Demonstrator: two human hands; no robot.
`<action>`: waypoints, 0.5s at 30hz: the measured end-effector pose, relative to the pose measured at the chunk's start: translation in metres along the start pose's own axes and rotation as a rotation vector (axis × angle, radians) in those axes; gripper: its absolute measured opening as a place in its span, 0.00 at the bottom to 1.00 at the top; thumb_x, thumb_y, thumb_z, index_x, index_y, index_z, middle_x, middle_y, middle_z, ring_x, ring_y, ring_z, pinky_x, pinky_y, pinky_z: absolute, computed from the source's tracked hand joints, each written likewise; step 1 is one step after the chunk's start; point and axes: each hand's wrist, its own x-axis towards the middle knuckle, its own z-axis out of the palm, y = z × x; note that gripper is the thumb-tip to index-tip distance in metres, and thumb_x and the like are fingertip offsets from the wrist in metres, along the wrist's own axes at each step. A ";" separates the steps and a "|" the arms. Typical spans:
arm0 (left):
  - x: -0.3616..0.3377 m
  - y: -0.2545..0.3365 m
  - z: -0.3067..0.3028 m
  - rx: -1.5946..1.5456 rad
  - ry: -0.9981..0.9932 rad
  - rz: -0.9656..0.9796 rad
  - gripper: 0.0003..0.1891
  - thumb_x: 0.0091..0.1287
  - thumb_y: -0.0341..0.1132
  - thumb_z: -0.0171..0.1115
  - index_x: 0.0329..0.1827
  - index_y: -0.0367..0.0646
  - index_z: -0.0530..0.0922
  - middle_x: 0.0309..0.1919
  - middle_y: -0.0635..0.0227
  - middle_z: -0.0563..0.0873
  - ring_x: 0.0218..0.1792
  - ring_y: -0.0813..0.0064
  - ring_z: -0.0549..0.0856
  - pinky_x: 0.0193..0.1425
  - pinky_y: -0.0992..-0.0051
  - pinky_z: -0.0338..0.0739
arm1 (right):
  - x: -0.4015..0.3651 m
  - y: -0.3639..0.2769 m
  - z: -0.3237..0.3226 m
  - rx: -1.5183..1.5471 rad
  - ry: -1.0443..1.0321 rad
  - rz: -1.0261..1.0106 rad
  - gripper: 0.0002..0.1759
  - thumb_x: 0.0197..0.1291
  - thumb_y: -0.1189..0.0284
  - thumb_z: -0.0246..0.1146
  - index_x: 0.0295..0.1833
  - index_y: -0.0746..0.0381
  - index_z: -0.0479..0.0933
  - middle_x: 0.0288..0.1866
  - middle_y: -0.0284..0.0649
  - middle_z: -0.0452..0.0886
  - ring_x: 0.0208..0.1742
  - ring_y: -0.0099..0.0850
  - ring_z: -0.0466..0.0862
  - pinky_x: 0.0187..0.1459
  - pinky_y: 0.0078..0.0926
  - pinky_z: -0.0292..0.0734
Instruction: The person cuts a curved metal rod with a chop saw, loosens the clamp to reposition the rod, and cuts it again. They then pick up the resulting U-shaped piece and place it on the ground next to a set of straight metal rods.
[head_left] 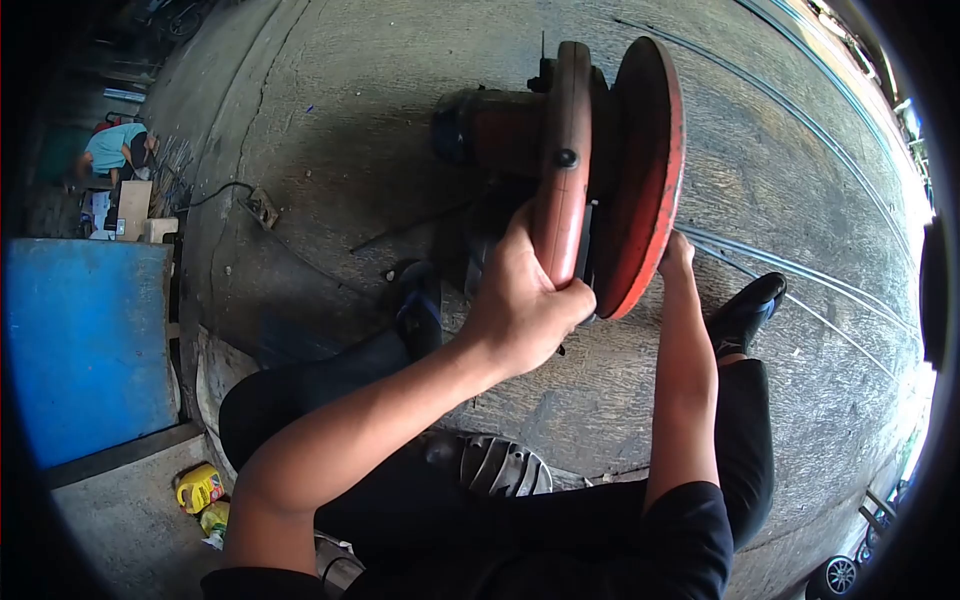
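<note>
A large cut-off saw with a red disc guard [655, 190] stands on the concrete floor in front of me. My left hand [525, 290] is wrapped round the lower part of its worn reddish handle [572, 130], thumb across the front. My right hand [678, 252] is beyond the right edge of the guard, beside thin metal rods [790, 268] that run off to the right. Its fingers are mostly hidden behind the guard, so what they hold cannot be made out. The saw's motor [480, 128] points to the left.
A socket box [262, 208] with a cable lies on the floor at left. A blue panel [90, 340] and yellow containers [200, 488] are at lower left. A ribbed metal part [505, 468] is near my legs. Another person [115, 148] bends over at far left.
</note>
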 end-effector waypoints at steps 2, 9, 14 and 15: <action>0.000 -0.003 0.001 -0.009 -0.007 -0.015 0.29 0.50 0.17 0.53 0.59 0.35 0.60 0.32 0.65 0.75 0.18 0.82 0.75 0.18 0.81 0.72 | -0.006 -0.003 0.000 -0.049 -0.005 -0.011 0.08 0.62 0.81 0.56 0.43 0.75 0.68 0.42 0.48 0.75 0.40 0.40 0.82 0.43 0.33 0.88; -0.002 -0.010 0.002 0.016 0.015 0.006 0.31 0.49 0.16 0.52 0.60 0.36 0.60 0.33 0.63 0.74 0.16 0.82 0.74 0.17 0.80 0.70 | 0.025 0.008 -0.020 -0.244 -0.074 -0.147 0.07 0.62 0.82 0.56 0.42 0.75 0.69 0.40 0.48 0.76 0.37 0.39 0.83 0.42 0.33 0.88; -0.002 -0.012 0.002 0.038 0.022 0.018 0.32 0.49 0.15 0.51 0.61 0.37 0.60 0.34 0.62 0.73 0.15 0.82 0.73 0.16 0.79 0.69 | -0.009 -0.006 -0.001 -0.029 0.044 -0.043 0.07 0.62 0.82 0.56 0.44 0.74 0.69 0.40 0.49 0.77 0.37 0.40 0.83 0.42 0.35 0.88; -0.002 -0.012 0.002 0.042 0.021 0.022 0.32 0.49 0.15 0.51 0.61 0.37 0.60 0.34 0.62 0.73 0.15 0.82 0.73 0.16 0.79 0.69 | -0.011 -0.006 0.003 -0.036 0.083 -0.042 0.07 0.62 0.82 0.56 0.44 0.74 0.69 0.40 0.49 0.77 0.37 0.40 0.83 0.42 0.35 0.88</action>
